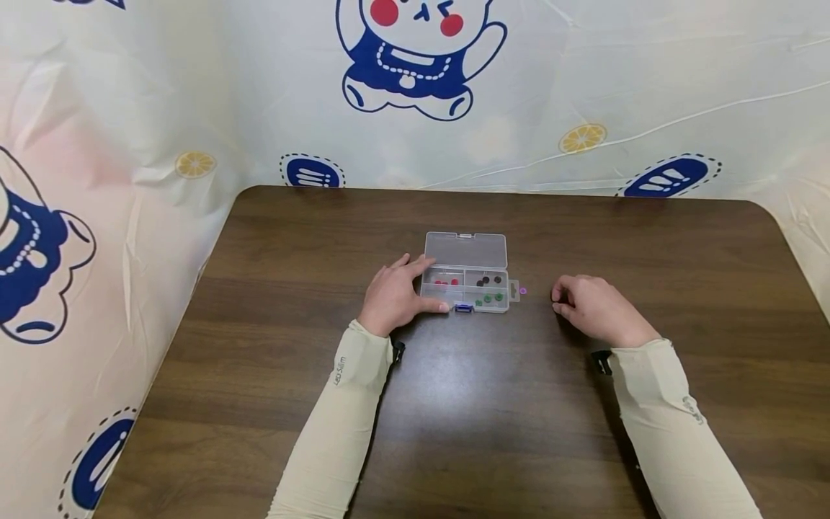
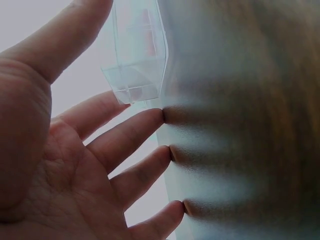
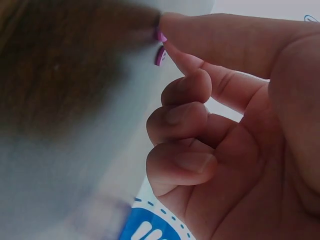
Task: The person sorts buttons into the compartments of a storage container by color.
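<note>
A clear plastic compartment box (image 1: 465, 290) lies on the table with its lid (image 1: 465, 250) folded back. Red buttons (image 1: 454, 282), black buttons (image 1: 497, 280) and green buttons (image 1: 498, 297) sit in separate compartments. My left hand (image 1: 392, 295) holds the box at its left end, thumb along the front edge and index finger at the back; the other fingertips touch the table. Right of the box, my right hand (image 1: 593, 306) pinches a small purple button (image 3: 161, 36) at the tabletop, its other fingers curled in. Another purple button (image 3: 160, 56) shows right beside the pinching fingertips.
A purple button (image 1: 522, 290) lies beside the hanging tab (image 1: 514, 290) at the box's right end. The brown wooden table (image 1: 493, 432) stretches around both hands. A printed curtain (image 1: 259, 86) hangs behind the table and along its left side.
</note>
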Demonstrator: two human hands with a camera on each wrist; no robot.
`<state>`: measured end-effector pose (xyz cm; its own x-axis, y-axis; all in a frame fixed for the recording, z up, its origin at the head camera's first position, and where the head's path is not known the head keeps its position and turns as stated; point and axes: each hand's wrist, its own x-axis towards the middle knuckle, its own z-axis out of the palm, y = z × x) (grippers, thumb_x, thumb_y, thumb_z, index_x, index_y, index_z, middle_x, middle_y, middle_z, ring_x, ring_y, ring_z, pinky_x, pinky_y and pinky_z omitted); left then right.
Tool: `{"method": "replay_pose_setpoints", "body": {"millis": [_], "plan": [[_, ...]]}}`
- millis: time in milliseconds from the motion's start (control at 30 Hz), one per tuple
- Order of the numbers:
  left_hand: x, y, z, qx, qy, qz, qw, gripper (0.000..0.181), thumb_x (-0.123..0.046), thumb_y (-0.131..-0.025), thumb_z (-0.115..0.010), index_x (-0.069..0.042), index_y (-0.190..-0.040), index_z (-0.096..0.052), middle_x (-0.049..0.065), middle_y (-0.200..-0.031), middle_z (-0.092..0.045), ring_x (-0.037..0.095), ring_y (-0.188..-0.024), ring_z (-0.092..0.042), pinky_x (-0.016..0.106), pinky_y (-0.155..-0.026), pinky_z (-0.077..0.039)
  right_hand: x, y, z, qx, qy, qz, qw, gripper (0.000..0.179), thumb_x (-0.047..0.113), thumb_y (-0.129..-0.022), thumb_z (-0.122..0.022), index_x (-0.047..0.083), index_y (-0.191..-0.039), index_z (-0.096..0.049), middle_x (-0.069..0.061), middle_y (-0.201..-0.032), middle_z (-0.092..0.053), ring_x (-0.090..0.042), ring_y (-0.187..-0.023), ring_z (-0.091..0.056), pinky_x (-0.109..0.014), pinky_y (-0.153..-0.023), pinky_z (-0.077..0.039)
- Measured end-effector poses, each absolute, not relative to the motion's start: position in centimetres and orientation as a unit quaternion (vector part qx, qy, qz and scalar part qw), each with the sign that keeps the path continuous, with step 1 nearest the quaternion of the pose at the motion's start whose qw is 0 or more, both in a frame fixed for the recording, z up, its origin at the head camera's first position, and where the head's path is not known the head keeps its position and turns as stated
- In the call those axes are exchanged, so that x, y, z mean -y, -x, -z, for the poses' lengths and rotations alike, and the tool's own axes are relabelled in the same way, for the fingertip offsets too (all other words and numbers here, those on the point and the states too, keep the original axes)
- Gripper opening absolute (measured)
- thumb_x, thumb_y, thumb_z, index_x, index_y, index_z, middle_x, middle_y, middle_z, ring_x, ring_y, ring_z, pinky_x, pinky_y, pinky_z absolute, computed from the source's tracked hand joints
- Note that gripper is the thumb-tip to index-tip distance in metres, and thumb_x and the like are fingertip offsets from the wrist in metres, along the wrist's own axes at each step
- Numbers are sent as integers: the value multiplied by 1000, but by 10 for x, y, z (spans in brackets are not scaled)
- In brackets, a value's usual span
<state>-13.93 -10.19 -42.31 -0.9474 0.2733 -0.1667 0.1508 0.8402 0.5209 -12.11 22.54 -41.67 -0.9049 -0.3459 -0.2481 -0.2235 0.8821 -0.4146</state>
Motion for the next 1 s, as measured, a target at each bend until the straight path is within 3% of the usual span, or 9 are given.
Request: {"method": "replay_pose_setpoints", "body": {"millis": [1000], "plan": [[103, 139, 422, -953, -116, -255, 120, 87, -49, -74, -87, -20, -148, -53, 3, -152, -48, 28, -149, -31, 55, -121, -20, -225, 121, 415, -955, 163, 199, 144, 6, 5, -92, -67, 6, -86, -65, -2, -73, -57, -21, -68, -52, -39, -67, -46]]}}
